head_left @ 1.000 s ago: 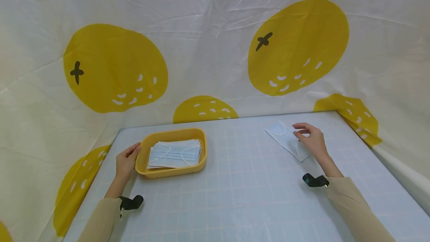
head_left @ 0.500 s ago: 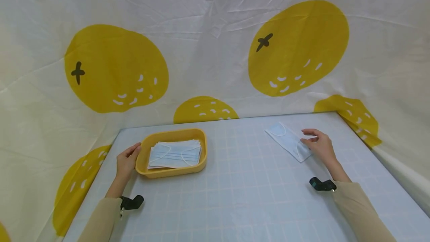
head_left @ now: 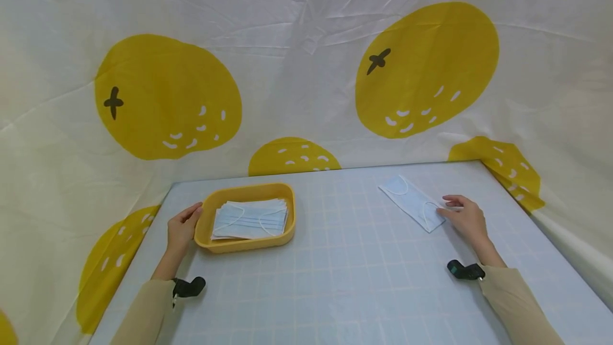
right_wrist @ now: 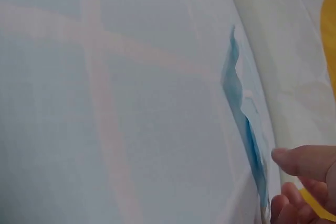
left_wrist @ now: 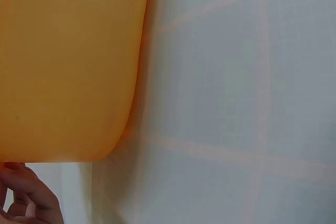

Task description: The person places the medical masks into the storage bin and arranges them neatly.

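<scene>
My left hand (head_left: 179, 230) grips the left end of a yellow tray (head_left: 244, 248), its fingertips at the rim. In the left wrist view the curled fingers (left_wrist: 31, 195) show just below the tray's end wall (left_wrist: 63, 77). A stack of pale blue face masks (head_left: 251, 219) with white ear loops lies in the tray. A single face mask (head_left: 409, 201) lies slantwise on the table at the right. My right hand (head_left: 469, 222) hovers beside that mask's near right end, thumb and fingers apart with nothing between them. In the right wrist view the thumb (right_wrist: 302, 161) stands just off the mask (right_wrist: 245, 124).
The table (head_left: 325, 281) has a pale blue checked cover. Behind it and at the sides hangs a white curtain (head_left: 297, 68) printed with big yellow fruit. Each wrist carries a small black camera (head_left: 465, 270).
My right hand has drawn back from over the single mask, to the right and toward me, uncovering its near end. The left hand stays at the tray. The mask and tray keep their places.
</scene>
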`<action>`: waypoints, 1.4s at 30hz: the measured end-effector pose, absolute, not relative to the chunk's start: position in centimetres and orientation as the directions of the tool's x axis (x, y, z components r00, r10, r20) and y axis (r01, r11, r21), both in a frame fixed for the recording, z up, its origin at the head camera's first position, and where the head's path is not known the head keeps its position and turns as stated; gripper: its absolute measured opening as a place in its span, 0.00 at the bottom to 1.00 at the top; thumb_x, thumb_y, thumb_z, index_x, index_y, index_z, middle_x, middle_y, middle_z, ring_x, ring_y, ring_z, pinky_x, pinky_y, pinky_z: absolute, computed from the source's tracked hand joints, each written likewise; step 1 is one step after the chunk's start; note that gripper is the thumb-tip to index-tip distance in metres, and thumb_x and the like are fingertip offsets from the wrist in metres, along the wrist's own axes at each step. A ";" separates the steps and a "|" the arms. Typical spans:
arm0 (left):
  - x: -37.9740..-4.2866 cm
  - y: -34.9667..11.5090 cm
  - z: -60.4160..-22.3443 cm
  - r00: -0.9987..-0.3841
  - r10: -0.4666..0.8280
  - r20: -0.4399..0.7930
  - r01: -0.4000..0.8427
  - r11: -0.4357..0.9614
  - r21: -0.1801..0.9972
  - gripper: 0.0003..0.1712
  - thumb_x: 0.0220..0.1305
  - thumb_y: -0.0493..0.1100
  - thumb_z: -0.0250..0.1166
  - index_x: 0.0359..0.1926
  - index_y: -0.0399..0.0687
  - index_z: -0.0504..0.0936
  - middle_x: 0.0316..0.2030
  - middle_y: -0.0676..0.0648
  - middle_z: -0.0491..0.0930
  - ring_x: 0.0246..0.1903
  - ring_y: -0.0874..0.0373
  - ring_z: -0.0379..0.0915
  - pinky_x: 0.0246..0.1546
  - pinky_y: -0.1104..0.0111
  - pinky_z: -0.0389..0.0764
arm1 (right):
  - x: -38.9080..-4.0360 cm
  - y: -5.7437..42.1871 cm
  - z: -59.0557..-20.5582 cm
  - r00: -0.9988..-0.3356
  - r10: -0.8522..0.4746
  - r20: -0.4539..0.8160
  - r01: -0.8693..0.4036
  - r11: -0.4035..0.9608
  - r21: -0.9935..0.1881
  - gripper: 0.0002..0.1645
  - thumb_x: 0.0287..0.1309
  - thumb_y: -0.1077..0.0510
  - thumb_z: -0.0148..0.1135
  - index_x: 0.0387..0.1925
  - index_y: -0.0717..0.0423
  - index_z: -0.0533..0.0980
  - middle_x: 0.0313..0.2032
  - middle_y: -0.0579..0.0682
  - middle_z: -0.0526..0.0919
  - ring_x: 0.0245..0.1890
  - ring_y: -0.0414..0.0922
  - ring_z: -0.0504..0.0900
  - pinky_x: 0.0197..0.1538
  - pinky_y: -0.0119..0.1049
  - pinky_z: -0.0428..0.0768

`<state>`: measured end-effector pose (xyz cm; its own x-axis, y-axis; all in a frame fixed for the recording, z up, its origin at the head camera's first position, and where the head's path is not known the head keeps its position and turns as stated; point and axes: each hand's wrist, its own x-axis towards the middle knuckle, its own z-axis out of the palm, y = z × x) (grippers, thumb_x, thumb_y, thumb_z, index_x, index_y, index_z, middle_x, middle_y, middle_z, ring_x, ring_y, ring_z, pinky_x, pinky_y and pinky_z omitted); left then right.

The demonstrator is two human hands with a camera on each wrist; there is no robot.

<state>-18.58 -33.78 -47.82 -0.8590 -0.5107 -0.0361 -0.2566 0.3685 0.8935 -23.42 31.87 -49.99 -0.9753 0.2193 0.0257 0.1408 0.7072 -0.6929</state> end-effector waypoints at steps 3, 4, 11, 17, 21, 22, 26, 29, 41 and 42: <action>-18.6 -33.7 -47.7 -0.860 -0.509 -0.045 -0.262 0.363 0.894 0.29 0.71 0.57 0.52 0.64 0.45 0.73 0.63 0.41 0.72 0.45 0.68 0.69 0.34 0.91 0.70 | -23.1 32.0 -49.8 -0.970 0.242 -0.002 0.180 0.715 -0.675 0.29 0.60 0.50 0.62 0.57 0.65 0.72 0.52 0.70 0.75 0.47 0.63 0.72 0.44 0.49 0.71; -18.5 -33.7 -47.7 -0.859 -0.509 -0.049 -0.265 0.362 0.894 0.29 0.71 0.57 0.52 0.64 0.46 0.72 0.63 0.41 0.72 0.45 0.68 0.69 0.34 0.91 0.70 | -23.0 32.0 -49.7 -0.969 0.247 -0.009 0.189 0.718 -0.670 0.30 0.59 0.50 0.62 0.57 0.66 0.72 0.52 0.71 0.75 0.47 0.63 0.72 0.44 0.50 0.71; -18.6 -33.6 -47.6 -0.858 -0.512 -0.046 -0.266 0.364 0.893 0.28 0.71 0.56 0.52 0.64 0.45 0.73 0.63 0.41 0.72 0.46 0.67 0.69 0.34 0.91 0.70 | -22.9 32.2 -49.6 -0.963 0.263 -0.054 0.234 0.726 -0.647 0.34 0.57 0.48 0.64 0.57 0.67 0.71 0.51 0.72 0.76 0.47 0.64 0.73 0.45 0.52 0.71; -18.8 -33.6 -47.9 -0.852 -0.521 -0.054 -0.275 0.357 0.892 0.28 0.71 0.56 0.51 0.64 0.46 0.73 0.63 0.41 0.71 0.48 0.62 0.69 0.33 0.91 0.70 | -23.1 32.2 -49.7 -0.953 0.280 -0.114 0.287 0.724 -0.627 0.34 0.56 0.47 0.66 0.56 0.68 0.72 0.51 0.72 0.76 0.47 0.64 0.74 0.48 0.54 0.72; -18.8 -33.7 -47.9 -0.849 -0.526 -0.053 -0.274 0.352 0.895 0.27 0.71 0.55 0.52 0.64 0.46 0.73 0.62 0.41 0.72 0.50 0.59 0.69 0.33 0.91 0.70 | -23.2 32.0 -49.5 -0.937 0.295 -0.188 0.346 0.715 -0.608 0.33 0.58 0.47 0.64 0.56 0.69 0.72 0.52 0.72 0.74 0.47 0.63 0.72 0.51 0.55 0.72; -18.8 -33.7 -48.0 -0.849 -0.526 -0.051 -0.273 0.354 0.895 0.27 0.71 0.55 0.52 0.64 0.46 0.73 0.62 0.41 0.72 0.51 0.58 0.69 0.33 0.91 0.70 | -23.2 31.9 -49.4 -0.933 0.296 -0.203 0.357 0.716 -0.600 0.33 0.59 0.47 0.64 0.55 0.70 0.72 0.52 0.72 0.74 0.47 0.63 0.71 0.51 0.55 0.72; -18.8 -33.6 -48.0 -0.848 -0.527 -0.050 -0.273 0.355 0.894 0.27 0.71 0.55 0.52 0.64 0.46 0.73 0.62 0.41 0.72 0.52 0.57 0.69 0.33 0.91 0.69 | -23.1 31.9 -49.0 -0.927 0.287 -0.243 0.376 0.722 -0.581 0.33 0.59 0.47 0.64 0.52 0.71 0.73 0.51 0.71 0.75 0.46 0.63 0.71 0.49 0.55 0.73; -18.7 -33.6 -47.9 -0.848 -0.528 -0.048 -0.273 0.357 0.893 0.27 0.72 0.55 0.52 0.64 0.46 0.73 0.62 0.41 0.72 0.51 0.57 0.69 0.33 0.91 0.70 | -23.0 32.0 -49.0 -0.925 0.274 -0.262 0.378 0.727 -0.574 0.31 0.59 0.46 0.64 0.50 0.71 0.75 0.48 0.71 0.76 0.44 0.61 0.71 0.46 0.52 0.73; -18.7 -33.9 -48.1 -0.853 -0.520 -0.040 -0.261 0.360 0.896 0.28 0.71 0.57 0.52 0.64 0.46 0.73 0.63 0.41 0.72 0.48 0.65 0.69 0.34 0.92 0.69 | -23.2 31.9 -48.7 -0.938 0.220 -0.268 0.336 0.766 -0.547 0.28 0.63 0.47 0.59 0.49 0.70 0.74 0.44 0.69 0.77 0.40 0.58 0.71 0.43 0.49 0.71; -18.7 -33.8 -48.1 -0.853 -0.520 -0.039 -0.260 0.360 0.896 0.29 0.71 0.57 0.52 0.64 0.46 0.73 0.63 0.41 0.72 0.46 0.67 0.68 0.34 0.92 0.69 | -23.1 31.9 -48.5 -0.942 0.209 -0.264 0.325 0.768 -0.551 0.28 0.63 0.47 0.58 0.49 0.70 0.73 0.44 0.68 0.77 0.40 0.58 0.71 0.42 0.48 0.71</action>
<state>-18.72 -33.84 -48.05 -0.8533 -0.5200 -0.0392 -0.2603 0.3596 0.8961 -23.08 31.87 -48.49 -0.9416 0.2095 -0.2637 0.3253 0.7683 -0.5512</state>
